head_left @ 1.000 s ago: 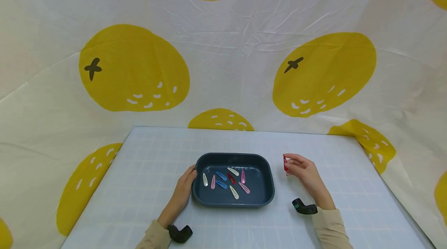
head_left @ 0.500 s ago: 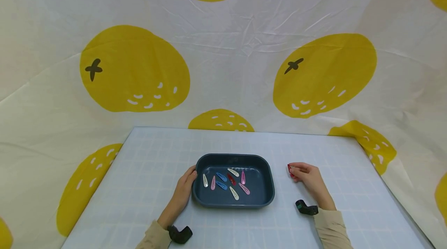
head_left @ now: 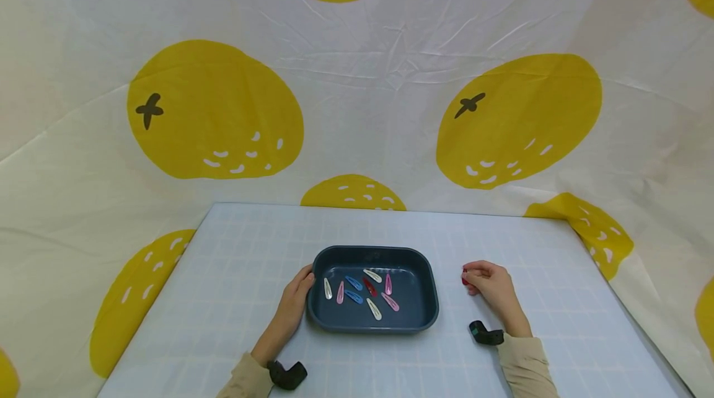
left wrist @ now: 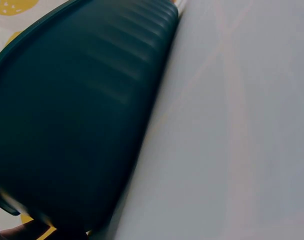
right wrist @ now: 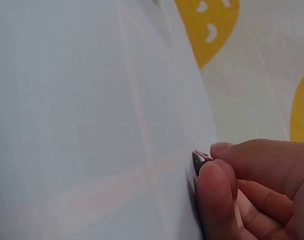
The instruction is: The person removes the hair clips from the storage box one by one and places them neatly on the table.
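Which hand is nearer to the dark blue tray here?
Left. The left hand holds the tray at its left edge; the right hand is apart from it, off to its right, pinching a red clip.

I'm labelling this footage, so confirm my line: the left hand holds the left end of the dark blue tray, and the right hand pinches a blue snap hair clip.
Not quite: the snap hair clip in the right hand is red, not blue, as the head view shows. The left hand does hold the left end of the dark blue tray.
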### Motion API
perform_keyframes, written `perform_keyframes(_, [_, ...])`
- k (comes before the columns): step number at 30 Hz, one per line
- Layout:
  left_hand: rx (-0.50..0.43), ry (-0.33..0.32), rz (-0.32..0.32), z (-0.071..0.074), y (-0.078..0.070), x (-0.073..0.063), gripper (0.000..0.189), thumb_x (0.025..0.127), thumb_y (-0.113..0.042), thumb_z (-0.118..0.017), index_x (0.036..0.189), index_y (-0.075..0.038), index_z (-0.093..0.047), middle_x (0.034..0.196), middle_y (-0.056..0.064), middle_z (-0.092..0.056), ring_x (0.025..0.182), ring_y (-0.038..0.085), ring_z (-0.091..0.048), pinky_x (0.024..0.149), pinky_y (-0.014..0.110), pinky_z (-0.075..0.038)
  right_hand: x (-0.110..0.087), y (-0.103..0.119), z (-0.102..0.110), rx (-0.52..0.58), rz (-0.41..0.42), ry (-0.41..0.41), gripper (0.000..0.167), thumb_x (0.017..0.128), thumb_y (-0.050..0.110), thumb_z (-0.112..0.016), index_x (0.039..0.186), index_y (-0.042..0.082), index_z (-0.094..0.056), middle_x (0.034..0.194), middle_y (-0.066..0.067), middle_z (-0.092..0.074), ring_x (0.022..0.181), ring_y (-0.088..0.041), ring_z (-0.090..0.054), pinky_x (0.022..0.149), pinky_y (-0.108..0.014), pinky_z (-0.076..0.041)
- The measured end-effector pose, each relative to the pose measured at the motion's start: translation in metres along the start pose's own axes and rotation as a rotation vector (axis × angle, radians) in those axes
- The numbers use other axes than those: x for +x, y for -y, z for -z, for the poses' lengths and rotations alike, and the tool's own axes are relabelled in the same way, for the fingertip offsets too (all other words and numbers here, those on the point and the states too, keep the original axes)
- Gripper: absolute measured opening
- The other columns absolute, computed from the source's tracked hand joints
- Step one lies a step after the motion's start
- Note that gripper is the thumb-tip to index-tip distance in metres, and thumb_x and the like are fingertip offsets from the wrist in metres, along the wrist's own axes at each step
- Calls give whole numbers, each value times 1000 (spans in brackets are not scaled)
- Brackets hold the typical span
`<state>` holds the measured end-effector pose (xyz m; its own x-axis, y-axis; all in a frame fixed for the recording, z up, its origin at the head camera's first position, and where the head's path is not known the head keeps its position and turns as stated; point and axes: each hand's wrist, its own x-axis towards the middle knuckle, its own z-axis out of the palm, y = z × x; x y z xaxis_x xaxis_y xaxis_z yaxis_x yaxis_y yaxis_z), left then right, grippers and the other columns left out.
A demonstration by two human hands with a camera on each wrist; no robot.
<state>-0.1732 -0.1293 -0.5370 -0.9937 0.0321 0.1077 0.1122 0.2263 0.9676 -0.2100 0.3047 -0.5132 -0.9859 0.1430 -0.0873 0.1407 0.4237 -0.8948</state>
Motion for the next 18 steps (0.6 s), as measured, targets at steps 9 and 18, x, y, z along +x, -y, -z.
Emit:
perform_keyframes(9, [11,-9,-9,0,1,0,44,107,-29,-42,140,-4,-53,143,13,-54,139,32,-41,114,53,-28,2,-3,-2,-32,-13,-41,28,88,8,-73,111,-5,-66,76,-8,-67,57,-17,-61,56,-26,-55])
perform_keyframes(18, [14,-3,-13,0,-4,-1,43,107,-27,-41,141,-2,-52,143,15,-53,139,33,-40,114,53,-27,3,-10,-1,-3,-15,-45,33,88,8,-72,118,-3,-64,80,-10,-65,59,-16,-59,56,-27,-55])
